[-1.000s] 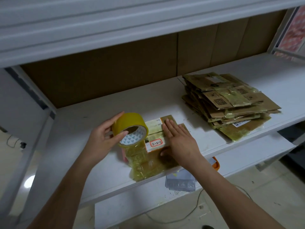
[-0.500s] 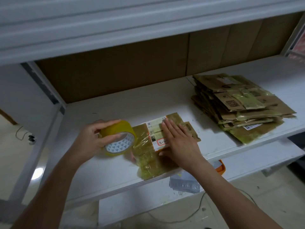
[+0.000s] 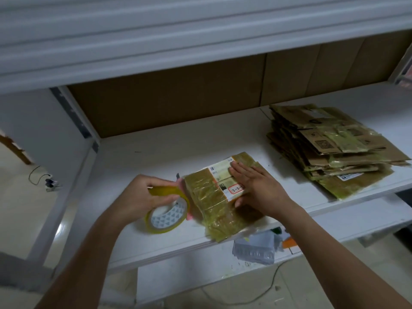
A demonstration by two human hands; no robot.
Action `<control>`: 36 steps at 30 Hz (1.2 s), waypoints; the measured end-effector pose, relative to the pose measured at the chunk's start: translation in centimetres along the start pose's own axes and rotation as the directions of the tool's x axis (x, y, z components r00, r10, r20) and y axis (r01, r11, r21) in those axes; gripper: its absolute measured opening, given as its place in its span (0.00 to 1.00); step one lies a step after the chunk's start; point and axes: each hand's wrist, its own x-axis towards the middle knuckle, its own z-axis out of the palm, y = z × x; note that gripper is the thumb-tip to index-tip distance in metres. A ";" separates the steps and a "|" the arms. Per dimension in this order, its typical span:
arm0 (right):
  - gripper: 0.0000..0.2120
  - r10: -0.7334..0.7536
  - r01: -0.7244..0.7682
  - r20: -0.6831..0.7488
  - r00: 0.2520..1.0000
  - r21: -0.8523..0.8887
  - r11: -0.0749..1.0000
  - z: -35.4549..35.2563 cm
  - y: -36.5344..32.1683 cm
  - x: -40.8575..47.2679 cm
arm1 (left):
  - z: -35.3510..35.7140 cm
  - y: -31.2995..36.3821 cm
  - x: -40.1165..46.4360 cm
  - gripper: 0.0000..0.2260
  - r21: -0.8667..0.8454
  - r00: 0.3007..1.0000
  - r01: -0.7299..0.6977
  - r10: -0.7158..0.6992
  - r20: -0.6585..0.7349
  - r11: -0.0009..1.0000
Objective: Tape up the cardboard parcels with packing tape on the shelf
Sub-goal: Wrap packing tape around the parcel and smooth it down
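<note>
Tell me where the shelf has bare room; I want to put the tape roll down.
Bare board lies left of the tape roll, behind the parcel to the back wall, and between parcel and parcel stack. Crowded: the front edge, where the left hand and right hand work.

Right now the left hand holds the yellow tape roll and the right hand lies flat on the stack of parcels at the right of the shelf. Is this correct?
Not quite. In the head view the right hand lies flat on the single parcel in front, not on the stack of parcels. The left hand does hold the yellow tape roll.
</note>
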 end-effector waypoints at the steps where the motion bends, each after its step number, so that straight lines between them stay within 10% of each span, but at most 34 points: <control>1: 0.48 0.001 -0.001 0.006 1.000 -0.007 1.000 -0.1 -0.1 0.0 | 0.3 -0.3 -0.3 0.11 0.005 1.000 -0.001 0.001 -0.010 1.000; 22: 0.51 -0.004 0.002 0.027 1.000 0.065 0.998 -0.7 -4.3 -0.5 | 1.7 -1.5 -1.4 0.16 -0.133 0.996 0.093 -0.094 -0.007 0.987; 28: 0.52 -0.043 0.044 -0.008 0.999 0.035 0.998 0.9 -4.5 -0.1 | 2.5 -0.9 -0.8 0.04 -0.138 0.987 0.113 -0.127 -0.099 0.984; 36: 0.42 0.016 -0.040 0.081 0.997 0.297 0.954 -1.2 0.0 1.3 | 5.2 1.9 0.9 0.07 -0.277 0.993 0.069 -0.091 -0.069 0.958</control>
